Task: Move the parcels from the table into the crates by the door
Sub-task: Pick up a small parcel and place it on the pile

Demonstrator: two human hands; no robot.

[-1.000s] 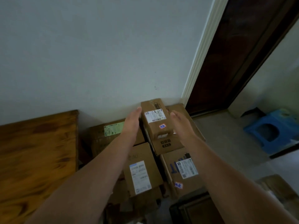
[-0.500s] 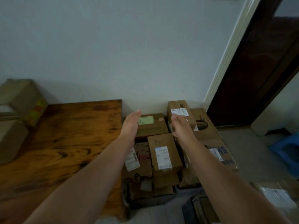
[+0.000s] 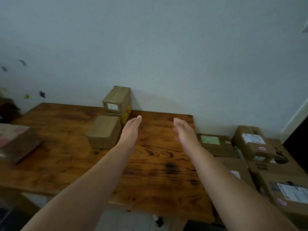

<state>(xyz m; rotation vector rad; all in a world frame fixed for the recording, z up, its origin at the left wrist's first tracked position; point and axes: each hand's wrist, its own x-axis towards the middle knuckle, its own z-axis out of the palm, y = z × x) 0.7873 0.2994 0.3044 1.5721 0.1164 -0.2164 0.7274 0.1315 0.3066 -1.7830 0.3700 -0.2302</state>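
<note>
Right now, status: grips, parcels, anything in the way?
Open, empty: left grip, right grip, over table. Low box and upright box on table beside left grip. Nothing blocks them.

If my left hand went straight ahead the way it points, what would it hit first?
Probably the wall: the left hand points just right of the upright parcel, though depth is unclear.

- A pale blue-grey wall (image 3: 166, 55) is standing behind everything in dim light.
- A brown wooden table (image 3: 158, 164) is sitting right against that wall, showing dark wavy lines.
- Small dark marks (image 3: 21, 62) are dotting the wall at the far left.
- A white door frame (image 3: 295, 116) is slanting up at the right edge, beside a dark door (image 3: 301, 132).
- A pale floor (image 3: 130, 219) is peeking out under the table's near edge.
</note>
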